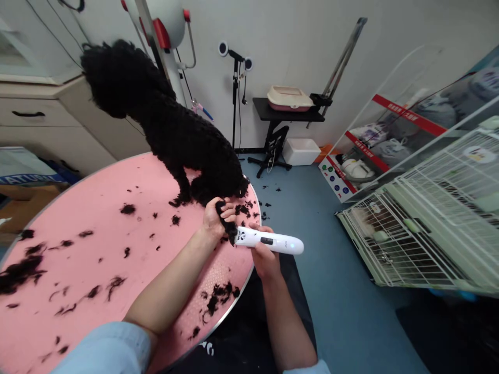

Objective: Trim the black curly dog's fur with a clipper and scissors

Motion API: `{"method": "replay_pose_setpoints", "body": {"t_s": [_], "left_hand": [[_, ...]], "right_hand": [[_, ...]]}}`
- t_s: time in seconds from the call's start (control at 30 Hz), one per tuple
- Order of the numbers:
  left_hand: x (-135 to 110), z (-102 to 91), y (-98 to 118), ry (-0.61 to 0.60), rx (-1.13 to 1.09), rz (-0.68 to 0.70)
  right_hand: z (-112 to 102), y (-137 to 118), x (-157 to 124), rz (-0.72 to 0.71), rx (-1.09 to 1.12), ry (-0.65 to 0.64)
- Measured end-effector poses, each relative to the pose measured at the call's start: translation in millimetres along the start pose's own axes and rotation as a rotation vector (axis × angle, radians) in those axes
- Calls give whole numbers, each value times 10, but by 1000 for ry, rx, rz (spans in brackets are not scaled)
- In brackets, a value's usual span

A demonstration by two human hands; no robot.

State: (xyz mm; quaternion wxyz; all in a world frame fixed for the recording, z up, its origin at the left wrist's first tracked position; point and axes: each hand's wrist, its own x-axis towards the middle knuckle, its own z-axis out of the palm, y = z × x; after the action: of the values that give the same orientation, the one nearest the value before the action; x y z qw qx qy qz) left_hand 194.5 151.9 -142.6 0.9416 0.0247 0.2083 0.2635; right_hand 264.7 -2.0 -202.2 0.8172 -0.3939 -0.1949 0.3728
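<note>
A black curly-haired dog (195, 137) sits on a round pink table (148, 265), its head toward the far left. Near the table's right edge, my left hand (215, 218) is closed around one of the dog's legs (225, 218), its paw pointing toward me. My right hand (266, 254) grips a white electric hair clipper (280, 242) with a small lit light on its body. The clipper's blade end is at the paw; whether the teeth touch the hair I cannot tell.
Cut black hair (220, 296) lies scattered over the table and floor. To the right stand a wire cage (413, 234) and a shelf rack (405, 111) with bags. A small black table (288, 111) carries a litter tray (289, 97). Drawers (31, 111) stand at left.
</note>
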Motion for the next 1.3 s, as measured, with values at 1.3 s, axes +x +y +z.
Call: {"method": "replay_pose_setpoints", "body": {"t_s": [1.3], "left_hand": [[89,-10,-119,173,462,205]], "right_hand": [[316,-552,-50,-365,-953,-494]]}}
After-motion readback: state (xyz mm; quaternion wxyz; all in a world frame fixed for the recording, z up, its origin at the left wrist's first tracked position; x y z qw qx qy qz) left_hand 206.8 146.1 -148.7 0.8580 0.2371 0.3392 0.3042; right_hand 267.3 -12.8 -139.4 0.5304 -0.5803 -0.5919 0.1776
